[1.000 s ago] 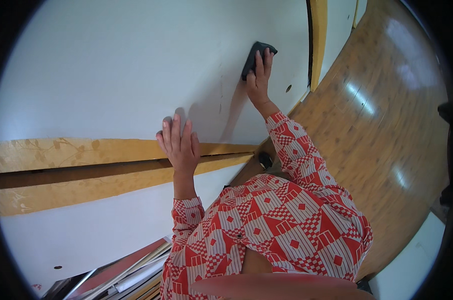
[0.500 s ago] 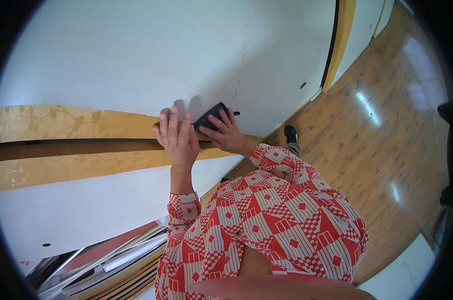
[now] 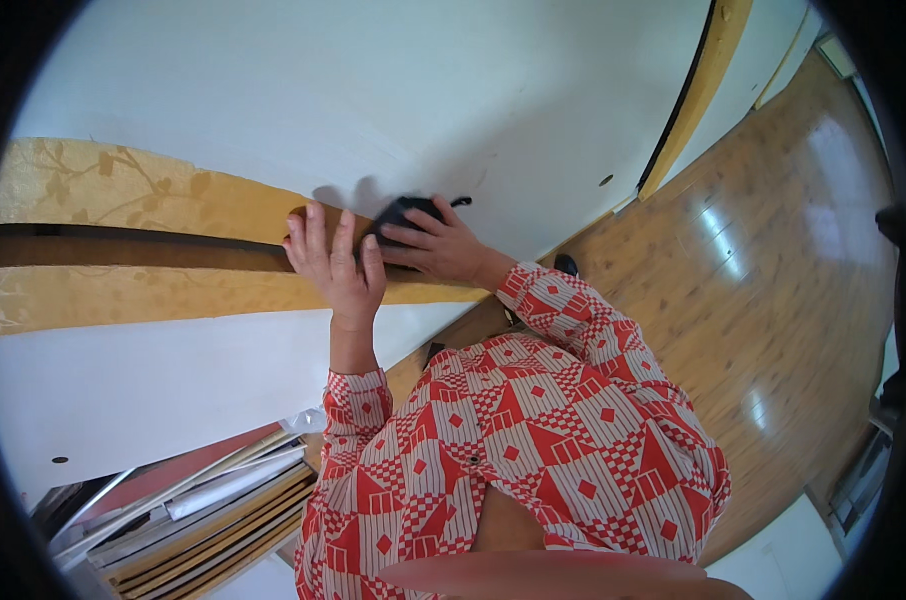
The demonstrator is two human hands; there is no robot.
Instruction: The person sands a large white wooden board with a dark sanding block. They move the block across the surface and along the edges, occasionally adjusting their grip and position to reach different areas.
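A wide white panel (image 3: pixel 303 110) ends in a yellow band (image 3: pixel 153 195) with a leafy branch pattern. A second yellow band (image 3: pixel 103 295) edges the lower white panel (image 3: pixel 173 385), across a dark gap. My right hand (image 3: pixel 438 245) is closed over a flat black block (image 3: pixel 398 214), partly hidden by the fingers, with a small dark loop sticking out at its far end. It lies against the upper panel by the band. My left hand (image 3: pixel 341 275) rests beside it, fingers spread over the band, holding nothing.
Long boards and strips (image 3: pixel 223 540) are stacked at the lower left, beside clear plastic (image 3: pixel 308 420). Wood-look flooring (image 3: pixel 673 280) stretches to the right, and another yellow-edged panel (image 3: pixel 701 95) stands at the far right. A dark shoe (image 3: pixel 566 264) shows past my right sleeve.
Both hands and the black block have shifted left along the yellow band. The view has turned slightly, and the bands now sit higher at the left.
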